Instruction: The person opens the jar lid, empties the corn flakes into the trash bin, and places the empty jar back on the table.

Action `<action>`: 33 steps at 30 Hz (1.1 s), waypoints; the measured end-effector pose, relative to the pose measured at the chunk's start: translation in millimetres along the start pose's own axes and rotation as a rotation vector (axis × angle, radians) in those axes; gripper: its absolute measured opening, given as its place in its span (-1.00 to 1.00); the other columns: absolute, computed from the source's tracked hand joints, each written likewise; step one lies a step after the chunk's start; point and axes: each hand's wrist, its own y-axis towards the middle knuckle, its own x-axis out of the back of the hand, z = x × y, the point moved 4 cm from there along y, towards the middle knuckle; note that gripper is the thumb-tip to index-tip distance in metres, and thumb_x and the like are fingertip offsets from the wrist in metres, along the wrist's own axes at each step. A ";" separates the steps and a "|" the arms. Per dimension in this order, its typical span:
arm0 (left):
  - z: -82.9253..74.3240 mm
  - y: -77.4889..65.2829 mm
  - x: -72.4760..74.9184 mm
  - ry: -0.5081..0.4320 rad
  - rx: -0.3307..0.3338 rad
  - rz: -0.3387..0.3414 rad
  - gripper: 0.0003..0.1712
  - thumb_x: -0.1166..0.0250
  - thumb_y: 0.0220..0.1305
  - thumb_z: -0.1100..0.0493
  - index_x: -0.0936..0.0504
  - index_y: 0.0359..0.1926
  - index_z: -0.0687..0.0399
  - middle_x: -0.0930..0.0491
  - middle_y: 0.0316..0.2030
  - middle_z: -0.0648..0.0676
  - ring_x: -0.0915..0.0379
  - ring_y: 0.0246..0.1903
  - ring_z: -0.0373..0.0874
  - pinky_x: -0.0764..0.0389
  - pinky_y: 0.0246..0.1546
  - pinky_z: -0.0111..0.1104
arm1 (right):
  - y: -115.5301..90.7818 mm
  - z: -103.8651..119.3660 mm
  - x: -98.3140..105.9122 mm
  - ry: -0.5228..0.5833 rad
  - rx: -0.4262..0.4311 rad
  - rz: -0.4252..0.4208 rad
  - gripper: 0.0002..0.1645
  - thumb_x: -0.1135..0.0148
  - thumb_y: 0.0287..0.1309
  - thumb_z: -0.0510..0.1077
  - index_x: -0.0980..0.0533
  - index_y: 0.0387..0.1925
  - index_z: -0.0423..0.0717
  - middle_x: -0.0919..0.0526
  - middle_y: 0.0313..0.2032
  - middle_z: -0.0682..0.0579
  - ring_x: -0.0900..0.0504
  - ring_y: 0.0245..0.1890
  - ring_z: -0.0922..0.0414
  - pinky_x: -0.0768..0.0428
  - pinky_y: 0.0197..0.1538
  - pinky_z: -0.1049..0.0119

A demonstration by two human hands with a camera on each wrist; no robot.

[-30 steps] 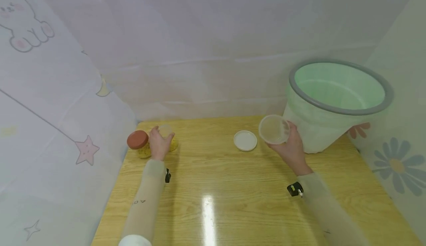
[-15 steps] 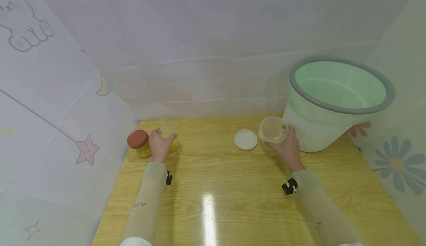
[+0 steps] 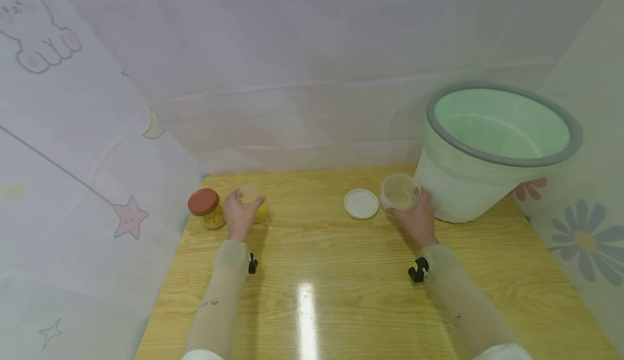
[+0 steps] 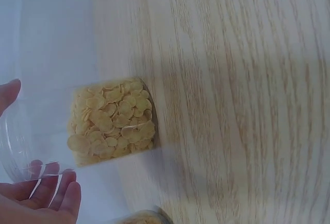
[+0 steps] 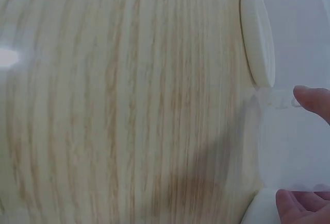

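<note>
In the head view, the left hand [image 3: 239, 218] has its thumb and fingers curved around the upper part of a clear jar [image 3: 261, 215], which is upright at the left of the wooden table [image 3: 312, 262]. The red-lidded jar [image 3: 203, 202] stands just beside it, so this hand should be lifted straight and not sideways. The right hand [image 3: 418, 218] holds a translucent plastic tub [image 3: 398, 191], between the white lid [image 3: 361, 204] and the large wastebasket [image 3: 450, 192]. It would be wise to leave a small space from both.

In the left wrist view, the cereal flakes [image 4: 114, 123] fill the lower part of the clear jar. The grip is near the top, above this weight, so a light, even pressure seems best, with the jar upright.

In the right wrist view, the thumb and the fingers are at opposite sides of the tub; whether its base touches the table, one cannot tell surely. The wall looks thin, therefore a gentle squeeze is probably enough, with the base level.
</note>
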 end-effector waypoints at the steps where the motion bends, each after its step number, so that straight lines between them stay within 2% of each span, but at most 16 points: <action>1: -0.4 -0.6 -0.5 -0.003 -0.003 -0.003 -0.02 -0.42 -0.05 -0.25 -0.30 0.26 0.22 -0.34 0.10 0.21 -0.29 0.04 0.13 -0.35 0.03 0.01 | 0.0 -0.9 -0.4 0.001 -0.006 0.000 0.27 -0.60 -0.32 0.05 -0.03 0.30 -0.31 -0.24 0.20 -0.31 -0.27 0.16 -0.26 -0.26 0.16 -0.12; 7: -1.6 -3.5 -2.8 -0.026 -0.015 -0.006 -0.07 -0.44 -0.04 -0.19 -0.32 0.25 0.21 -0.35 0.09 0.20 -0.30 0.02 0.12 -0.37 0.00 0.02 | -1.2 -4.7 -4.3 0.009 -0.035 -0.013 0.24 -0.61 -0.34 -0.03 -0.06 0.29 -0.34 -0.27 0.16 -0.34 -0.29 0.14 -0.25 -0.26 0.16 -0.11; 13: -6.1 -4.8 -4.0 -0.071 -0.025 -0.008 -0.02 -0.43 -0.12 -0.31 -0.37 0.23 0.16 -0.42 0.08 0.15 -0.39 -0.04 0.08 -0.48 -0.12 -0.03 | -1.7 -6.5 -8.4 -0.006 -0.037 -0.025 0.26 -0.62 -0.37 -0.01 -0.07 0.28 -0.36 -0.27 0.15 -0.36 -0.29 0.13 -0.27 -0.27 0.15 -0.10; 18: -24.9 -0.5 -1.7 -0.109 -0.074 -0.040 0.00 -0.41 -0.17 -0.38 -0.41 0.21 0.12 -0.46 0.05 0.08 -0.44 -0.16 0.04 -0.52 -0.27 -0.09 | -2.8 -8.3 -9.4 0.016 -0.050 -0.008 0.25 -0.61 -0.33 0.00 -0.05 0.29 -0.32 -0.29 0.14 -0.34 -0.31 0.12 -0.25 -0.28 0.14 -0.12; 21: -41.7 1.8 1.8 -0.116 -0.118 -0.058 0.00 -0.40 -0.18 -0.40 -0.41 0.21 0.06 -0.47 0.05 0.04 -0.45 -0.17 0.02 -0.51 -0.28 -0.12 | -3.8 -9.4 -9.1 0.024 -0.051 0.002 0.24 -0.60 -0.31 -0.03 -0.03 0.31 -0.29 -0.30 0.14 -0.33 -0.31 0.12 -0.23 -0.28 0.13 -0.12; 24: -54.9 2.5 4.6 -0.120 -0.161 -0.071 -0.09 -0.44 -0.14 -0.31 -0.42 0.21 -0.01 -0.49 0.03 0.02 -0.46 -0.14 0.01 -0.52 -0.23 -0.14 | -5.0 -9.7 -9.4 0.016 -0.040 0.015 0.29 -0.59 -0.30 -0.01 0.02 0.35 -0.27 -0.28 0.16 -0.34 -0.29 0.15 -0.24 -0.27 0.14 -0.14; 28: -65.5 1.4 6.1 -0.125 -0.206 -0.067 -0.14 -0.46 -0.10 -0.23 -0.41 0.21 -0.01 -0.48 0.01 0.00 -0.46 -0.12 -0.01 -0.52 -0.21 -0.16 | -6.3 -9.4 -9.3 0.006 -0.024 0.017 0.35 -0.58 -0.28 0.03 0.09 0.39 -0.24 -0.21 0.22 -0.35 -0.24 0.19 -0.27 -0.24 0.17 -0.16; 33: -74.6 -1.5 7.7 -0.140 -0.229 -0.059 -0.12 -0.45 -0.12 -0.26 -0.43 0.19 0.02 -0.50 -0.01 -0.01 -0.47 -0.14 0.02 -0.51 -0.18 -0.17 | -6.1 -4.6 -7.4 -0.032 0.004 0.003 0.40 -0.57 -0.27 0.08 0.14 0.42 -0.21 -0.09 0.30 -0.31 -0.12 0.27 -0.23 -0.15 0.24 -0.11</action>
